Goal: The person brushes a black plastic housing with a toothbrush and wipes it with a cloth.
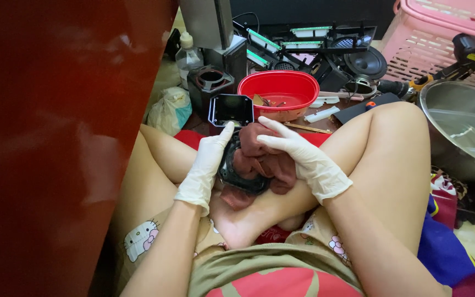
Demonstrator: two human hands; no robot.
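The person sits cross-legged on the floor. The left hand [204, 165], in a white glove, grips the left edge of a black plastic frame [241, 179] held in the lap, fingers curled around it, thumb raised. The right hand [303, 157], also gloved, lies flat with fingers extended, pressing a dark reddish cloth [265, 159] onto the frame's face. The step in hand appears to be wiping the frame clean. The next move likely calls for a firm left-hand hold while the cloth is drawn across the remaining surface and into the recess. A second square black housing [231, 109] stands just beyond the hands, before a red bowl [279, 91]. A steel pot [457, 132] sits at right.
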